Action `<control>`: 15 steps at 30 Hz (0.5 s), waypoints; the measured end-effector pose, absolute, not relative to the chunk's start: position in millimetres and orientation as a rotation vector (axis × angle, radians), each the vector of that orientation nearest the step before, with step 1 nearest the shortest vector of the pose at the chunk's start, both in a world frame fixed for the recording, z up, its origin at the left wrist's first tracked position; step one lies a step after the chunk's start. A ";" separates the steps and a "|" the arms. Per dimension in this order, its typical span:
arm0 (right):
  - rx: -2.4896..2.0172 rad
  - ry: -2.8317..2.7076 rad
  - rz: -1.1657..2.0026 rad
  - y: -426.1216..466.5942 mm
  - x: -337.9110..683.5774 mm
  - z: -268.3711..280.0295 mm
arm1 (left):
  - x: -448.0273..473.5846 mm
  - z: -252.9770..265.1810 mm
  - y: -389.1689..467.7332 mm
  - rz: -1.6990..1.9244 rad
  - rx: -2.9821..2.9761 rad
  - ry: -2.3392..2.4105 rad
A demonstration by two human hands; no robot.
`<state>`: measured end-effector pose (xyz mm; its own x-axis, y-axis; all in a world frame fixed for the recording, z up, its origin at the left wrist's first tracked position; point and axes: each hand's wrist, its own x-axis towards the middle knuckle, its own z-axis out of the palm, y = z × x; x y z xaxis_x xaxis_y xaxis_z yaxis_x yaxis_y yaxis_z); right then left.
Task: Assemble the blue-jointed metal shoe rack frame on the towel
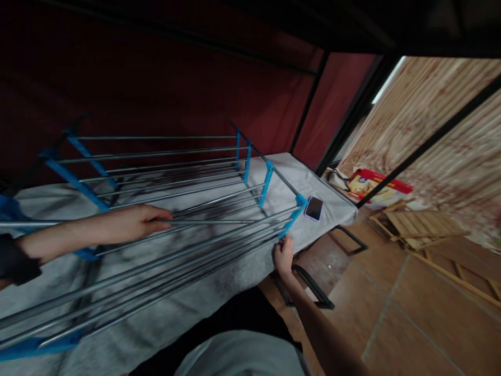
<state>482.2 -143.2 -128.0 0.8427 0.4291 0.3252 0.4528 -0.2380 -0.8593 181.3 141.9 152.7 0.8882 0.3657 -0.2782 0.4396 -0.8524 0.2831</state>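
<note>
A rack of grey metal tubes [188,152] joined by blue plastic brackets [266,184] lies on its side on a bed with a grey cover [235,277]. My left hand [151,220] reaches in over the middle of the rack, its fingers closed round a thin metal tube [219,222] that runs towards the right end. At the near right corner, my right hand [284,254] is closed at the lower end of a blue bracket [294,215]. Its fingertips are partly hidden. Several tubes cross between my two hands.
A phone [314,208] lies on the bed right of the rack. Black metal loops [313,287] jut from the bed's near side. Dark bed-frame posts [311,102] rise behind. On the tiled floor are a red and yellow box [378,188] and a folded wooden piece [425,224].
</note>
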 end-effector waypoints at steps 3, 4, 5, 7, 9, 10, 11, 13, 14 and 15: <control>-1.826 -0.630 -0.003 -142.6 484.2 -129.5 | 174.3 160.8 142.4 -0.349 2.623 0.666; -1.812 -0.616 0.008 -142.7 485.4 -130.1 | 171.3 163.6 142.6 -0.335 2.620 0.692; -1.797 -0.599 0.021 -143.1 486.8 -130.7 | 168.2 166.7 142.8 -0.325 2.615 0.719; -1.762 -0.559 0.056 -144.6 490.6 -131.5 | 161.1 173.4 143.2 -0.306 2.587 0.788; -1.723 -0.518 0.096 -147.5 495.6 -131.1 | 153.4 181.0 143.8 -0.248 2.535 0.897; -1.703 -0.500 0.114 -149.7 498.6 -130.0 | 149.4 185.1 144.1 -0.206 2.510 0.956; -1.684 -0.483 0.127 -152.4 501.8 -128.1 | 145.3 189.3 144.5 -0.166 2.493 1.010; -1.650 -0.452 0.133 -159.3 509.0 -121.1 | 136.5 198.0 145.8 -0.105 2.496 1.098; -1.636 -0.436 0.127 -163.2 513.0 -115.6 | 131.6 202.2 147.2 -0.087 2.511 1.131; -1.623 -0.421 0.113 -167.1 517.4 -108.6 | 126.2 205.9 149.3 -0.070 2.531 1.156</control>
<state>517.4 -167.1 -108.6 0.9253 0.3355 0.1767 0.2014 -0.0398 -0.9787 126.2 149.3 205.9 0.6648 0.7224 -0.1901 0.7402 -0.6027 0.2982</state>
